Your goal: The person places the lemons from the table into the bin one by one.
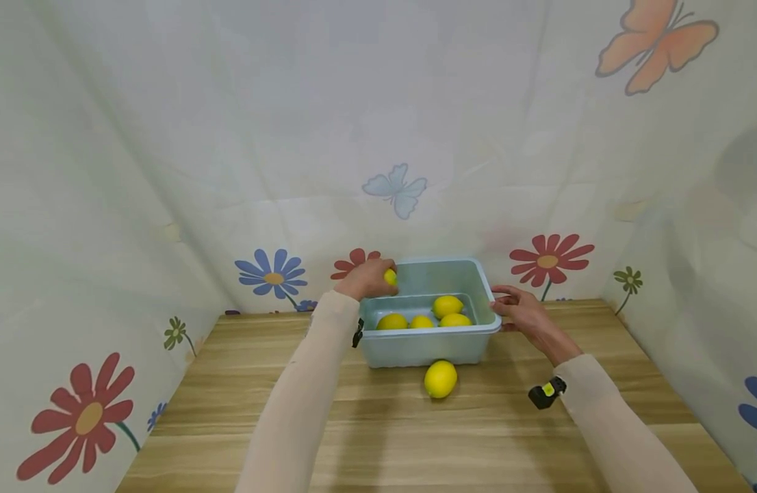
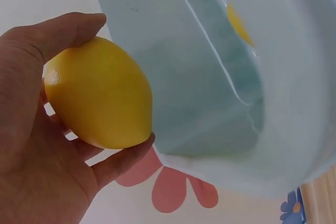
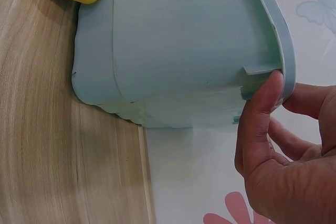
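Note:
My left hand [image 1: 367, 279] grips a yellow lemon [image 2: 100, 93] between thumb and fingers, above the left side of a pale blue-green plastic bin [image 1: 403, 350]. Beside the bin's inner wall, the lemon is clear of the ones below it in the left wrist view. With my right hand [image 1: 521, 313] I pinch the bin's right rim [image 3: 287, 56], thumb and fingers on either side of it. Several lemons [image 1: 447, 306] lie on the bin's floor, mostly toward the front. One more lemon [image 1: 441, 379] rests on the table just in front of the bin.
The wood-grain table [image 1: 261, 404] carries the bin near its back edge. A pale curtain-like wall [image 1: 280, 171] printed with flowers and butterflies stands close behind and on both sides. Small black devices [image 1: 546, 393] are strapped to both wrists.

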Motion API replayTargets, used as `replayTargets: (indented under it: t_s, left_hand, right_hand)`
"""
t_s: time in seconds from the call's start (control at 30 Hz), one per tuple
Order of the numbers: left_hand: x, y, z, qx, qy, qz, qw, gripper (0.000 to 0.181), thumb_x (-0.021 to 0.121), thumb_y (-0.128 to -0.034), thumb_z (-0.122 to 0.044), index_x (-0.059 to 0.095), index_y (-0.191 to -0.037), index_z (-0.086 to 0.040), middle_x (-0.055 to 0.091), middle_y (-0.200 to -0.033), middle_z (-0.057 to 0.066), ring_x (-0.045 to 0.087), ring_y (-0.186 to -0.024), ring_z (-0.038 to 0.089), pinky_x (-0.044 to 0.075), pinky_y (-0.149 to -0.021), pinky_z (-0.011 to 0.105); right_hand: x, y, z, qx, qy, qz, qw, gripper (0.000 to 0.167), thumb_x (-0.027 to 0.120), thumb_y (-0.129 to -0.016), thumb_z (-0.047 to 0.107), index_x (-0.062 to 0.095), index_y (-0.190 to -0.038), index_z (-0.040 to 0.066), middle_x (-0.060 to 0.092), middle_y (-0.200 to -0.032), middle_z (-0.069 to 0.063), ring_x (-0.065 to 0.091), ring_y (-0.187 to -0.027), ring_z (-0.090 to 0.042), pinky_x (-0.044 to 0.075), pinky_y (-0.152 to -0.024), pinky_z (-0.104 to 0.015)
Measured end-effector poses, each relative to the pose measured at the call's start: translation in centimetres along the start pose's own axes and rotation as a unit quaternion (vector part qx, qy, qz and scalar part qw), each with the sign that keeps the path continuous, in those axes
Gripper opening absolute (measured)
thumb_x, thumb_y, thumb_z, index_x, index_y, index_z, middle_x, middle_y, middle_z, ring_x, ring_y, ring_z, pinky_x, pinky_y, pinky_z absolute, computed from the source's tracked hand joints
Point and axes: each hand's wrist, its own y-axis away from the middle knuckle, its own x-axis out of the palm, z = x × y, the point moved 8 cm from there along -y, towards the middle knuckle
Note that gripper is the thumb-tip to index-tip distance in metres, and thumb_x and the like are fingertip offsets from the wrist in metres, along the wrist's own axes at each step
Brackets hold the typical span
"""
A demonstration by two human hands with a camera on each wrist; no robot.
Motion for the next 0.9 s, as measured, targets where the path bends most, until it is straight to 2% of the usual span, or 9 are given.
replayTargets:
  t_s: [0.13,0.3,0.37,0.5,0.6,0.9]
  left_hand:
    - [0.2,0.1,0.6,-0.011,0.016,-0.001,0.9998,0.047,0.071,-0.0853,-0.030,0.058,-0.129,-0.017,0.062,-0.109,0.002,0.057,-0.092,0.022,0.054,-0.082,0.034]
    - [0.4,-0.1,1.1,-0.016,0.023,0.012,0.9995,0.049,0.070,-0.0885,-0.030,0.056,-0.133,-0.013,0.063,-0.124,0.004,0.058,-0.102,0.023,0.053,-0.096,0.038]
    - [0.3,-0.2,1.1,-0.017,0.027,0.016,0.9994,0.049,0.069,-0.0894,-0.028,0.056,-0.133,-0.012,0.062,-0.129,0.005,0.058,-0.106,0.023,0.052,-0.100,0.040]
    - [-0.1,-0.1,0.9,-0.014,0.029,0.015,0.9994,0.044,0.068,-0.0894,-0.026,0.057,-0.130,-0.013,0.061,-0.132,0.008,0.058,-0.106,0.024,0.052,-0.100,0.041]
    - [-0.3,0.1,0.7,-0.007,0.025,0.012,0.9996,0.042,0.067,-0.0899,-0.027,0.058,-0.128,-0.014,0.061,-0.132,0.008,0.057,-0.105,0.024,0.051,-0.100,0.041]
    - [-0.9,0.5,-0.4,0.028,-0.002,-0.003,0.9996,0.039,0.064,-0.0922,-0.030,0.058,-0.128,-0.016,0.059,-0.134,0.008,0.057,-0.113,0.024,0.049,-0.104,0.041]
  right_hand:
    - [0.0,-0.1,-0.2,0.000,-0.002,0.001,1.0000,0.056,0.056,-0.100,0.023,0.037,-0.150,0.010,0.051,-0.134,-0.022,0.059,-0.110,-0.038,0.060,-0.078,-0.032]
    - [0.0,-0.2,-0.3,0.005,-0.005,0.000,1.0000,0.055,0.055,-0.100,0.022,0.037,-0.150,0.011,0.050,-0.134,-0.022,0.056,-0.116,-0.042,0.060,-0.078,-0.032]
    - [-0.1,-0.2,-0.4,0.008,-0.005,-0.002,1.0000,0.054,0.055,-0.100,0.021,0.037,-0.150,0.012,0.050,-0.136,-0.022,0.056,-0.116,-0.042,0.060,-0.078,-0.032]
    - [-0.1,-0.2,-0.4,0.007,-0.001,-0.001,1.0000,0.054,0.055,-0.100,0.022,0.037,-0.150,0.011,0.050,-0.137,-0.023,0.058,-0.112,-0.037,0.060,-0.078,-0.033]
    - [0.0,-0.3,-0.4,0.010,-0.003,-0.001,0.9999,0.054,0.055,-0.100,0.022,0.038,-0.150,0.012,0.050,-0.137,-0.022,0.059,-0.110,-0.034,0.060,-0.078,-0.033]
    - [0.0,0.0,0.0,0.008,0.000,0.000,1.0000,0.056,0.055,-0.100,0.022,0.035,-0.151,0.010,0.049,-0.138,-0.024,0.057,-0.114,-0.036,0.060,-0.079,-0.033]
